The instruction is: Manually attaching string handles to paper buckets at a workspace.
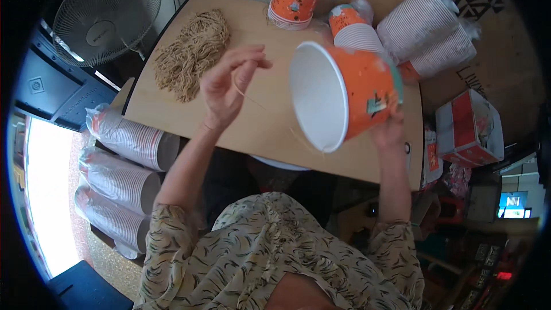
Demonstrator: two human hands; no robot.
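My right hand (389, 126) grips an orange paper bucket (367, 95) by its lower side, near the teal base. Tipped on its side above the table, the bucket turns its white mouth to the left. A thin tan string (250, 99) runs from my raised left hand (227, 87), whose thumb and fingers are closed on it. Near the bucket's lower rim another bit of string shows; whether it is the same piece I cannot tell. A heap of tan strings (192, 54) lies on the table just beyond my left hand.
On the wooden table (258, 132), an upside-down bucket stack (295, 3) stands at the back. Bagged bucket stacks (416, 20) lie at the back right, others (120, 181) to the left below the table. A fan (106, 20) stands far left; an open carton (468, 129) is at right.
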